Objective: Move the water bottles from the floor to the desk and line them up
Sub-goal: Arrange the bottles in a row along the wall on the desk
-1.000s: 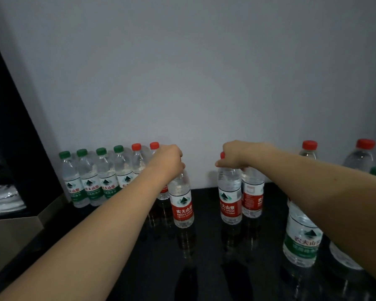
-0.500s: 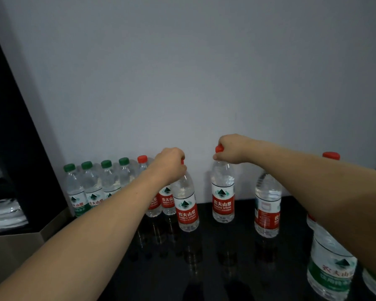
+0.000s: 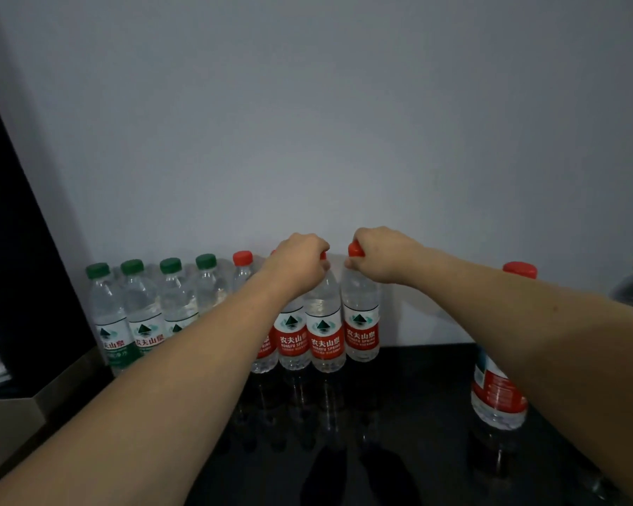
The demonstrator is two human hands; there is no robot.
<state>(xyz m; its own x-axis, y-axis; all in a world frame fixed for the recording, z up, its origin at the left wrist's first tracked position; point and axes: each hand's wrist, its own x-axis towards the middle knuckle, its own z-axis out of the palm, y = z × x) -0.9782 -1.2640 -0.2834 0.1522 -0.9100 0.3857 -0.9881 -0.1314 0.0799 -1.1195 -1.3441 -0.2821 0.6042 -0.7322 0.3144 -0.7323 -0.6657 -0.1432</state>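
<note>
Two bare forearms, no sleeves, watches, bands or rings visible. Left hand (image 3: 296, 262) and right hand (image 3: 382, 255) ungloved; short, unpainted nail on one right-hand fingertip.

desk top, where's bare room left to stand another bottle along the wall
Free: the black desk along the wall between the right hand's red-label bottle and the bigger bottle at right. Crowded: leftward, bottles stand packed to the green-capped ones.
</note>
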